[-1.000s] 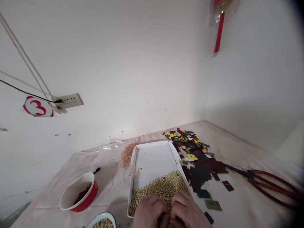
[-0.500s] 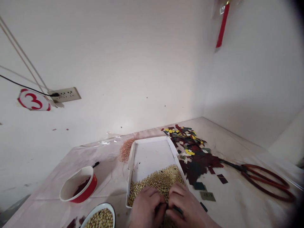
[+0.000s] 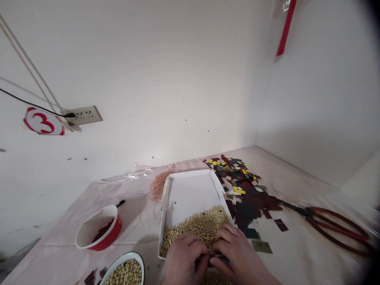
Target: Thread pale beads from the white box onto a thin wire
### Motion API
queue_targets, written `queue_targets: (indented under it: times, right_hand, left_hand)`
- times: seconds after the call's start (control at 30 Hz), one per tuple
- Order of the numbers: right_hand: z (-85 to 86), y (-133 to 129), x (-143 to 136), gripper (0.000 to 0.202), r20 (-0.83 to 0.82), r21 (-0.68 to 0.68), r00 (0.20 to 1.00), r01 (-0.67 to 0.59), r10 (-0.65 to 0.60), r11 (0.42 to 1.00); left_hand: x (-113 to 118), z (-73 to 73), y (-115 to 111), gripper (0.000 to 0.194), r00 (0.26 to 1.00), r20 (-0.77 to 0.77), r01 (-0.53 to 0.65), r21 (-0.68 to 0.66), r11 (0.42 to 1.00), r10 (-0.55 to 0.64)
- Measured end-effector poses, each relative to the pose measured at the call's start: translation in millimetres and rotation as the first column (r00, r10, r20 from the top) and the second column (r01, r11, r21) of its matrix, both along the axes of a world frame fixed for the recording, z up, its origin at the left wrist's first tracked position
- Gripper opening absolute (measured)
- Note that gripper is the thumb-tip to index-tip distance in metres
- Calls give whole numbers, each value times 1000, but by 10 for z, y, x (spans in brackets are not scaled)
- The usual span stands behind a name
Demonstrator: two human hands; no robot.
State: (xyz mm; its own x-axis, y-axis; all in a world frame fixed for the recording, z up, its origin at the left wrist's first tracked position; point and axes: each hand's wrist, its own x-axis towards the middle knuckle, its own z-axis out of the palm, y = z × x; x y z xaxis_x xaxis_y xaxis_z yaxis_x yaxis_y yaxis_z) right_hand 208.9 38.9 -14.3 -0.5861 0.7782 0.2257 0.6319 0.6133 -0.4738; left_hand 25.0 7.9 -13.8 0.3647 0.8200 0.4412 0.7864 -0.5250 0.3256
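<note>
Your two hands work close together at the near end of the white tray [image 3: 192,192], which lies on the cloth-covered desk [image 3: 299,253]. The fingers of your right hand [image 3: 237,253] are bent on a small dark piece [image 3: 225,261], and this piece is mostly covered by them. Your left hand [image 3: 184,259] has its fingers curled beside it, with the fingertips very near to those of the right; I cannot tell if it also grips the piece.

Under and before your hands, pale round beans [image 3: 197,226] fill the near part of the tray, and its far part shows the white bottom. To the left of the tray stands a rimmed bowl [image 3: 114,264] with similar beans, and farther left is a red-and-white paper cup [image 3: 112,238] with something dark red inside. A black pen [image 3: 120,203] lies just behind this cup.

Toward the far edge of the desk, a tangle of pink thread [image 3: 159,185] is beside the tray's left wall. On the other side, a heap of coloured scraps [image 3: 247,208] spreads from near the far right corner of the desk along the tray. Large scissors [image 3: 326,222] have their tip at this heap and their red-brown handles toward the right edge of the desk.
</note>
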Motion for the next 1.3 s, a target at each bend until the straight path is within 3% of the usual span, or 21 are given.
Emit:
queue_targets:
  times: [0.57,0.9,1.3]
  right_hand:
    - [-36,44,-25,13,66,6,993,-99,98,995]
    - [-219,130,-16,20,51,229,992,-120,111,966]
    - [-222,148,11,24,22,264,993,-120,119,957]
  left_hand:
    - [-25,-42,50,16,999,-12,45,82,996,-44]
    - [-118,-238,129,17,997,-38,78,134,988,-73]
    - [-157,-285,167,18,993,-64,103,129,986,-95]
